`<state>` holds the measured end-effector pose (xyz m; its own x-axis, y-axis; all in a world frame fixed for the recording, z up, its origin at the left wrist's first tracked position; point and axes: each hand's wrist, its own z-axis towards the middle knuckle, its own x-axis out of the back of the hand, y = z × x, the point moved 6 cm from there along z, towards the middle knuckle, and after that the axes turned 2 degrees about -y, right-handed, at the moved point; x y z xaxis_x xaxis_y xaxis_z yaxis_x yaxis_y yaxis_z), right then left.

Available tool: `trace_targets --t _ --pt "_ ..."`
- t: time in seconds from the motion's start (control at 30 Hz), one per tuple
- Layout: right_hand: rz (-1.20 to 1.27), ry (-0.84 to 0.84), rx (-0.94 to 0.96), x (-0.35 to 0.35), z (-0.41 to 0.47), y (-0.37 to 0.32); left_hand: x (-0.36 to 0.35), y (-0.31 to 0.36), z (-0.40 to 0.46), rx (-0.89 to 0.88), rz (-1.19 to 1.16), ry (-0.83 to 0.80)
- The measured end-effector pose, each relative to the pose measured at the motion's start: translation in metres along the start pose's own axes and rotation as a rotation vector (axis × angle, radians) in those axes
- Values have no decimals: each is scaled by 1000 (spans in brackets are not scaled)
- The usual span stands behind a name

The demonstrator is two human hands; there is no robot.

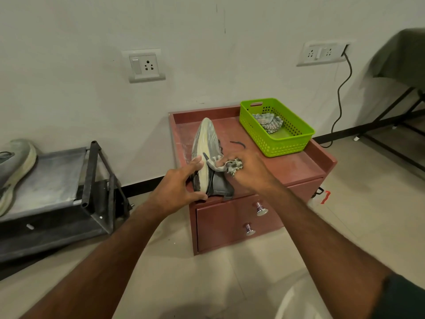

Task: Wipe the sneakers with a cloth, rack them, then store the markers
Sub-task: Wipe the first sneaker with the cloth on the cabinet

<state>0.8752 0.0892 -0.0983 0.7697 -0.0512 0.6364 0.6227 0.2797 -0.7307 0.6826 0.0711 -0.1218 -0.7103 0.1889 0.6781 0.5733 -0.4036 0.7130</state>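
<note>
From the head camera we see the sneaker (208, 155) tipped on its side on the red cabinet (294, 166), sole turned left, heel overhanging the cabinet's front edge above the two drawer knobs. Our left hand (178, 188) grips the heel end, thumb under and fingers curled over the sole. Our right hand (248, 169) bunches the cloth (226, 165) in curled fingers and presses it against the shoe's upper. A loose lace (238, 143) lies just beyond, between shoe and green basket (287, 143), which sits at the cabinet's back right corner holding a second striped rag (268, 122). The cabinet's raised rim runs along the back and sides. To the left, well apart across bare floor, stands the dark rack (69, 180), another sneaker (13, 166) on its top shelf at the frame edge.
</note>
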Motion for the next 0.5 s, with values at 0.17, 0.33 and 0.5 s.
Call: trace_targets --t 0.17,0.33,0.5 --pt "6 271 54 11 5 2 -1 4 3 -15 24 -13" --pt "-80 -34 70 -22 26 -5 -4 8 1 -25 138 -7" --pt "-18 -241 41 -23 24 7 2 0 -5 61 14 54"
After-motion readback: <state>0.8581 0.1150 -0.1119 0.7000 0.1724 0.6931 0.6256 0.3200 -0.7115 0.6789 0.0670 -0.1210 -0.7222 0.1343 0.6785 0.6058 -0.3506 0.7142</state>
